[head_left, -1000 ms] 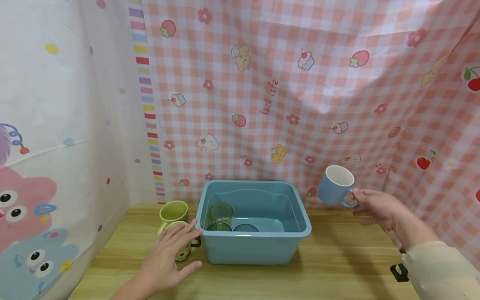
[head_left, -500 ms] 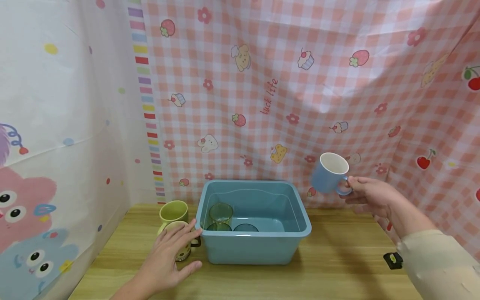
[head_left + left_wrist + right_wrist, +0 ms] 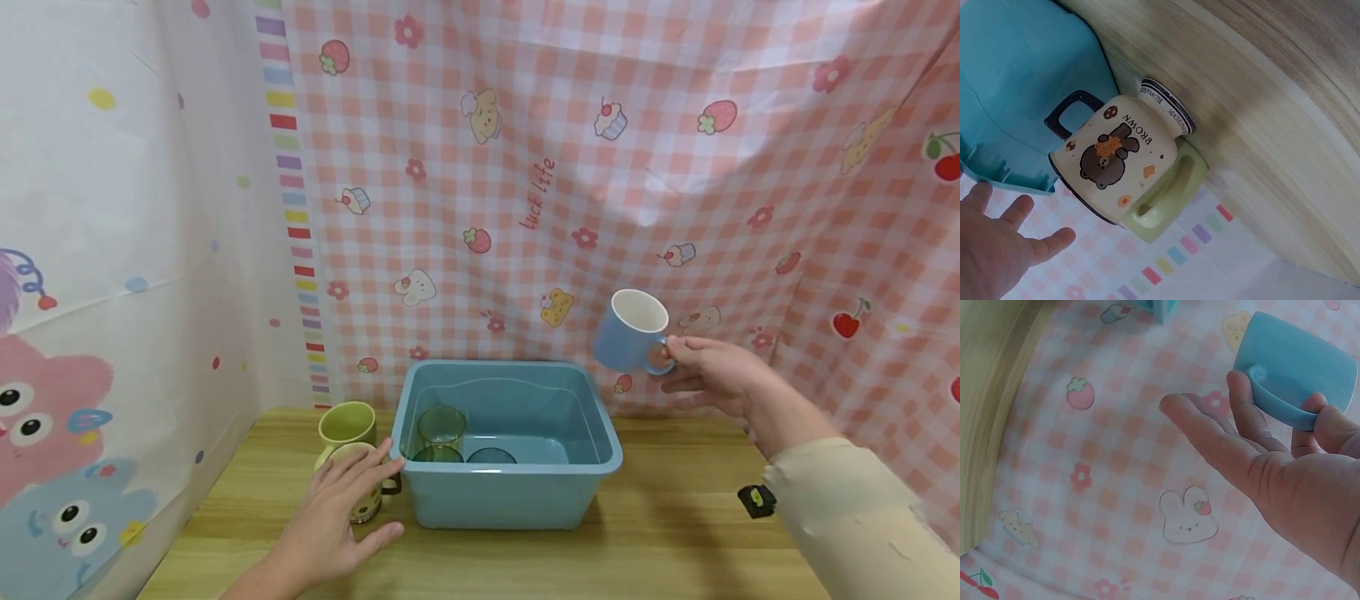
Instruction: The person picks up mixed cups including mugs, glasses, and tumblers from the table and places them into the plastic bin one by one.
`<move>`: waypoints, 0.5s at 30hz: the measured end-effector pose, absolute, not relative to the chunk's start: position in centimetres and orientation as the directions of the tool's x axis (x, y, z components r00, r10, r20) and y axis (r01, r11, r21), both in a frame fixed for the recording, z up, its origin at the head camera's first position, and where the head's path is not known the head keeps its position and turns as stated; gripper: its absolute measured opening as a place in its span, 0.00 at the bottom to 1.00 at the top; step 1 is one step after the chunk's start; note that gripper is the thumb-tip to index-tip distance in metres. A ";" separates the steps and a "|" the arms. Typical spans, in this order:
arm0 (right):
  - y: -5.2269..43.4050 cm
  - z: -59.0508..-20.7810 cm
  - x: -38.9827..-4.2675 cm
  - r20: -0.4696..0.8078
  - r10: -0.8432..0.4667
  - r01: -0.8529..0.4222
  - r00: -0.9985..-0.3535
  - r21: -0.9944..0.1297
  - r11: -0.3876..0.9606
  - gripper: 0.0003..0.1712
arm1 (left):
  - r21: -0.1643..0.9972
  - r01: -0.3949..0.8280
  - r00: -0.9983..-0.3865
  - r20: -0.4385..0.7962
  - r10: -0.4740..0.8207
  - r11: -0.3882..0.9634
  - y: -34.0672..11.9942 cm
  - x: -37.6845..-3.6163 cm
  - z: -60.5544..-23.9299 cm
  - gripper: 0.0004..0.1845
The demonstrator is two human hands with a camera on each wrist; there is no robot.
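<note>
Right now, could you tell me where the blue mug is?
In the head view the blue mug is in the air, held by its handle in the right hand, above and just right of the teal tub's far right corner.

right arm: cream long sleeve, loose, creased fabric. left forearm bare, no sleeve.

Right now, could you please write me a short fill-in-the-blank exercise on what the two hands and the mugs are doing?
1. The right hand holds the light blue ceramic mug by its ____.
2. The left hand rests on the cream mug printed with a brown ____.
3. Two clear green glasses stand inside the blue plastic ____.
4. The plain green mug stands on the wooden ____.

Missing words: handle; bear; tub; table
</note>
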State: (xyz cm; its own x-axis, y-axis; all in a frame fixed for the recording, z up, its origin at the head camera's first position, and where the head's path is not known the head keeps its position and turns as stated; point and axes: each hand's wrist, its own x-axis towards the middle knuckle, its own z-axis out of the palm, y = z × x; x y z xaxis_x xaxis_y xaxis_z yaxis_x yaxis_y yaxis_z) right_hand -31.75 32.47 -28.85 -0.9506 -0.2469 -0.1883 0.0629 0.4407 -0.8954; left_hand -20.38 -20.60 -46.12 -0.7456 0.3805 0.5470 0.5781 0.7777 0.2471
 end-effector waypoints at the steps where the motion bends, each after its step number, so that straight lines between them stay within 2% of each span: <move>1: 32.2 -28.7 -31.8 -0.184 -0.253 0.056 -0.950 -0.896 0.440 0.36 | 0.246 0.577 -0.746 0.547 0.380 0.778 -20.6 -20.4 -46.1 0.42; 12: 30.0 -27.6 -32.2 -0.188 -0.262 0.056 -0.947 -0.896 0.441 0.36 | 0.238 0.583 -0.737 0.557 0.382 0.777 -20.7 -20.4 -46.3 0.42; 15: 29.5 -27.4 -32.2 -0.189 -0.264 0.057 -0.946 -0.897 0.438 0.33 | 0.236 0.582 -0.738 0.555 0.384 0.778 -20.7 -20.5 -46.3 0.42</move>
State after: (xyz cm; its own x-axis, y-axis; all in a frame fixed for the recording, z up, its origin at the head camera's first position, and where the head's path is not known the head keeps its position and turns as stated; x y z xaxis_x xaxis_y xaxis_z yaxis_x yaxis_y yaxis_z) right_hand -32.23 29.46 -27.41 -0.9459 -0.2639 -0.1888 0.0567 0.4383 -0.8970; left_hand -20.45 -20.72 -46.27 -0.7381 0.3836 0.5550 0.5820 0.7781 0.2363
